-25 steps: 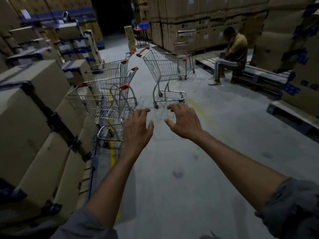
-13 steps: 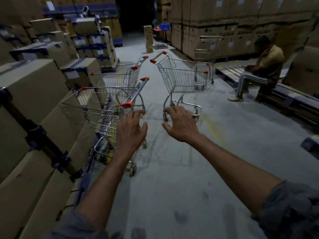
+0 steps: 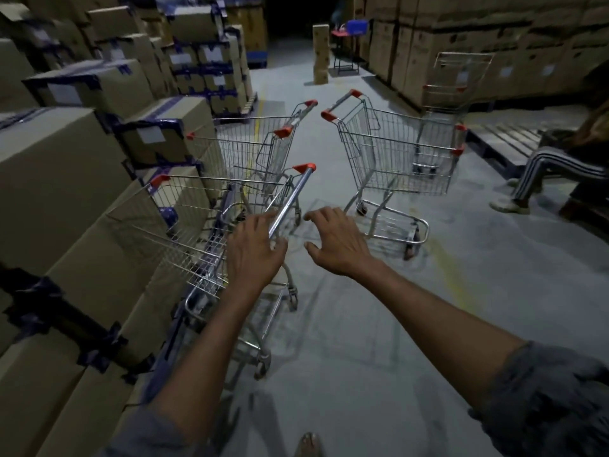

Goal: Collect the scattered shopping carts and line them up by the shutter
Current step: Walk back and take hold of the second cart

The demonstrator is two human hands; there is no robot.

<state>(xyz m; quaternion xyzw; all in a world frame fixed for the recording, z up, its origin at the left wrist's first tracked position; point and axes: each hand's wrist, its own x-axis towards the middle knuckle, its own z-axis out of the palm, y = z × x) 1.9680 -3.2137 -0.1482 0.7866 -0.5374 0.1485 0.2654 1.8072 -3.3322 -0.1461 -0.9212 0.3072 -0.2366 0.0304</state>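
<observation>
Where tan cardboard boxes (image 3: 49,179) bound with dark tape were stacked along the left, the grey concrete floor (image 3: 362,341) held four silver wire shopping carts with red handle caps. Nearest cart (image 3: 171,232) stood just beside the boxes, second cart (image 3: 244,150) directly beyond it. Third cart (image 3: 395,163) stood apart, centre-right; fourth cart (image 3: 461,77) stood far right against stacked cartons. Left hand (image 3: 255,255), fingers spread and uncurled, lay over the nearest cart's chrome handle bar (image 3: 291,197); contact could not be confirmed. Right hand (image 3: 339,245) was spread wide, holding nothing, above bare floor.
</observation>
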